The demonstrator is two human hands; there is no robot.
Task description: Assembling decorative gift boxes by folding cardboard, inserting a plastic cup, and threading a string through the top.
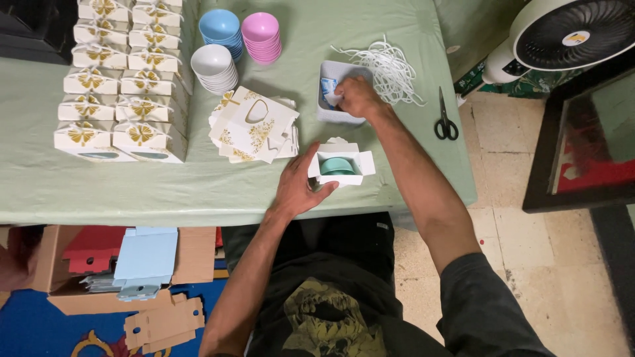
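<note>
While the left hand [296, 188] braces the small white open box [340, 165] at the near edge of the green-covered table [198, 185], the right hand [357, 96] reaches forward into the grey tray [331, 73] farther back. Left hand: fingers and thumb spread, cupping the box's left wall; palm resting on the cloth. Right hand: fingertips closed in a pinch on a small white-and-blue packet [329, 89] inside the tray; exactly how many fingers grip cannot be told.

Key relation: the tray lies straight behind the box, away from the body and slightly toward the left, with a short gap of cloth between them. The box's long axis runs left to right, flaps folded outward, mouth up. The left hand touches the box; the right hand is apart from it, over the tray.

Containers:
- open box holds one teal bowl [337, 165], upright.
- grey tray holds the packets; count not readable.
- stacks of blue bowls [220, 28], pink bowls [261, 36] and white bowls [213, 66] stand behind, toward the left.

Also noted: pile of flat, unfolded gold-patterned cartons [254, 125] just left of the box; rows of finished boxes with gold bows [119, 79] at far left; tangle of white cords [390, 69] touching the tray's right side; black scissors [446, 119] well right.
</note>
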